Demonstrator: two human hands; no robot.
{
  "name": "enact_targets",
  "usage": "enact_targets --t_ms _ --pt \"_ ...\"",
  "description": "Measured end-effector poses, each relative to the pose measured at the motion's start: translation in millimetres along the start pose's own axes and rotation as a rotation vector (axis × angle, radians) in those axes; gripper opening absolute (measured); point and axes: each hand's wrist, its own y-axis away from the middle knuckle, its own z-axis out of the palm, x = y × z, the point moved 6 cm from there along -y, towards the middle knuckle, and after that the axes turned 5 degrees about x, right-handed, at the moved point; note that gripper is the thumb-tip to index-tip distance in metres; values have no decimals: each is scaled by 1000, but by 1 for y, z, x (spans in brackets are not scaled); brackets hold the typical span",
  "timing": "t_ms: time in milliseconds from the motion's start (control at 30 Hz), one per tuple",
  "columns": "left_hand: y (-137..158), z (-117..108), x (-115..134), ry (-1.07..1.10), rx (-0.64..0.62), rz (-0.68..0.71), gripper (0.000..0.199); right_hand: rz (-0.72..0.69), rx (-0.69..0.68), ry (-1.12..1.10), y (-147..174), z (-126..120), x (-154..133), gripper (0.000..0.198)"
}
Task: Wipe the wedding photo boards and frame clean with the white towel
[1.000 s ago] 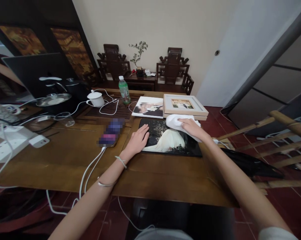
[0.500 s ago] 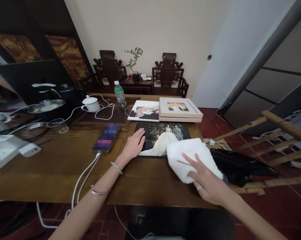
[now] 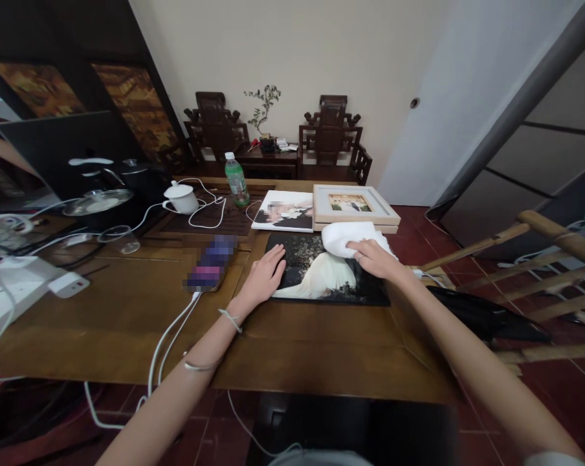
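Observation:
A dark wedding photo panel lies flat on the wooden table. My left hand rests on its left edge, fingers stretched out and holding nothing. With my right hand I grip a folded white towel, which lies over the panel's upper right part and hides the couple's figures there. Just behind the panel are a white photo print and, to its right, stacked pale wooden picture frames.
Left of the panel lies a phone on a white charging cable. Farther left stand a green bottle, a lidded white cup, a plastic cup, a pot and a power strip. A bamboo rack stands right.
My right hand has moved the towel forward, from the panel's lower right corner to its upper right part. My left hand stays on the left edge. The view has shifted slightly.

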Motion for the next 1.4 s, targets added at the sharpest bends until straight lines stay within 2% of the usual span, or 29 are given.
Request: enact_targets --t_ms 100,167,267,433,533,667,933,1067,1200,1400 --pt "0 -1 1 0 -1 -3 43 -8 10 5 -7 1 0 36" --pt "0 -1 1 -3 -2 -2 43 -28 16 15 0 3 -8 37" --pt "0 -1 1 -18 -6 3 43 -73 -14 3 29 7 -27 39" --pt "1 1 3 -56 -4 19 43 -127 -96 -42 95 8 -70 32" --pt "1 1 4 -61 -3 24 43 -168 -138 -66 117 6 -91 33" --pt "1 1 3 -41 0 13 43 -159 -174 -105 102 8 -95 37" --pt "0 -2 0 26 -16 1 48 -110 -78 -40 5 21 -57 40" --pt "0 -2 -2 11 -63 -26 49 -87 -41 -12 -21 26 -48 42" --pt "0 0 -3 -6 -65 -26 47 -92 -41 13 -9 30 -54 41" --pt "0 3 -3 -27 -41 -17 46 -190 -102 -40 61 27 -99 40"
